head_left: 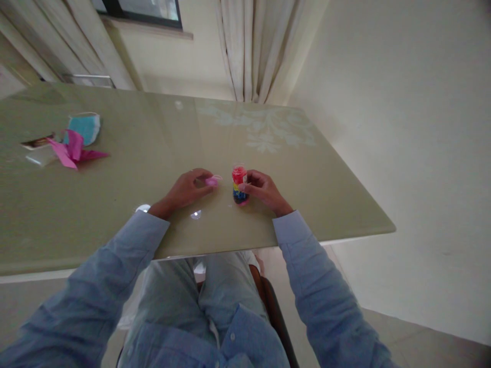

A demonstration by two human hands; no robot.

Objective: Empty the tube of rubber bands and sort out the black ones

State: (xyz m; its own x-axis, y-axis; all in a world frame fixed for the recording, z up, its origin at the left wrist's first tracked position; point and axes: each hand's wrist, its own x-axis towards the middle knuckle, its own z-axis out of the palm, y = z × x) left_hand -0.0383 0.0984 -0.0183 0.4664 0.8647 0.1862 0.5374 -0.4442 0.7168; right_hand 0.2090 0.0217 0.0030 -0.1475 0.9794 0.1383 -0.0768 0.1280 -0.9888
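A small clear jar [239, 185] with red, yellow and dark blue contents stands upright on the glossy table [164, 128]. My right hand [264, 189] holds it from the right side, thumb in front and fingers behind. Just left of the jar, my left hand [187, 188] pinches a small pink piece [211, 181] with a thin loop on it, between thumb and fingers. The pink piece and the jar are apart, with a narrow gap between them.
On the table's far left lie a pink folded paper shape [74, 149], a light blue face mask [85, 128] and a small clear packet [40, 155]. The table's front edge runs just before my forearms. A wall [402, 128] rises beyond its right edge.
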